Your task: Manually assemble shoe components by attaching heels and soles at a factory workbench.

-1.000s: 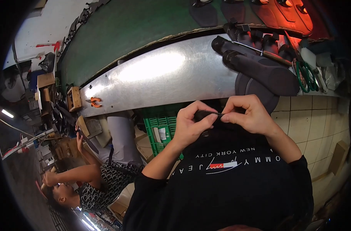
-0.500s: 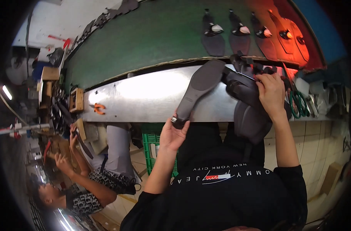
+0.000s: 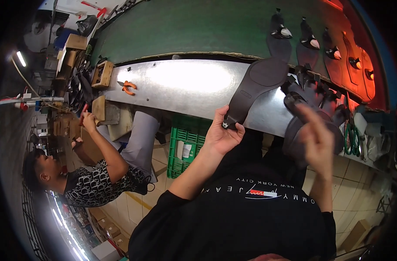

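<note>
Our left hand (image 3: pixel 223 135) grips a dark-brown paddle-shaped piece (image 3: pixel 250 92) at the silvery metal bench's (image 3: pixel 172 82) near edge; right hand (image 3: pixel 318 141) blurred, grip unclear.

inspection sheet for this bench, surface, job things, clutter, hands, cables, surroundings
surface: shiny metal strip beside green work surface
job's things: dark sole-shaped piece held; pile of similar pieces at right
clutter: orange-handled pliers, wooden box at left; green-handled scissors at right
hands: left hand grips the piece's narrow end; right hand blurred in front of the pile, grip unclear
cables: thin pale line by the lamp, possibly a cable
surroundings: green crate past the strip's near edge; co-worker at left
</note>
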### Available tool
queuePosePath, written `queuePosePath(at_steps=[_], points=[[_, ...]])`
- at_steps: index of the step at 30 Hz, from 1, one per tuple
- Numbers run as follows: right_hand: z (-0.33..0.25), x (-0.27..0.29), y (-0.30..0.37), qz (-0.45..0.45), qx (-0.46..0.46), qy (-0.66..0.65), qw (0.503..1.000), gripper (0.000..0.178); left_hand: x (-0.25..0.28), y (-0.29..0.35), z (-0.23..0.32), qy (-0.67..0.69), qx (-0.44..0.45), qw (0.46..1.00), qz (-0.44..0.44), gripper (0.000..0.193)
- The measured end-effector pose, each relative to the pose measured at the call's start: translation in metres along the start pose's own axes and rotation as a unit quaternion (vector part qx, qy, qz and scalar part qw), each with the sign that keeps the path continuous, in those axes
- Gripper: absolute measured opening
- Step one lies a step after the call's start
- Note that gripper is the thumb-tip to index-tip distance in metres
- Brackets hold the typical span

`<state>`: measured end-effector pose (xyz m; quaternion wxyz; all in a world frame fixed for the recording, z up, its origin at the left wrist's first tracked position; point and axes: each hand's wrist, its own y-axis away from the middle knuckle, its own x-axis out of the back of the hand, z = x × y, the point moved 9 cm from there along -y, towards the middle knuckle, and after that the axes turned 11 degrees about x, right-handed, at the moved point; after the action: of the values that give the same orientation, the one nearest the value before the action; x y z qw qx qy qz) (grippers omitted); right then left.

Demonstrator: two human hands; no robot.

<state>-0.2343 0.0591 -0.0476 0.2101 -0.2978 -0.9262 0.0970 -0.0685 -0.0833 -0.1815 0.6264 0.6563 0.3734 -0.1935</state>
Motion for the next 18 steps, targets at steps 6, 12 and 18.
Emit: queuePosePath(at_steps=[6, 12, 18], points=[[0.03, -0.096, 0.024, -0.096, -0.173, -0.263, 0.944, 0.062, -0.028, -0.008, -0.031, -0.044, 0.013, 0.999, -0.001, 0.018], [0.038, -0.095, 0.026, -0.023, -0.027, -0.167, 0.985, 0.047, -0.03, -0.012, -0.04, -0.068, 0.021, 0.997, -0.014, 0.02], [0.049, -0.084, 0.028, 0.028, -0.15, -0.291, 0.944, 0.033, -0.02, -0.016, -0.05, -0.068, 0.045, 0.996, -0.02, 0.018]])
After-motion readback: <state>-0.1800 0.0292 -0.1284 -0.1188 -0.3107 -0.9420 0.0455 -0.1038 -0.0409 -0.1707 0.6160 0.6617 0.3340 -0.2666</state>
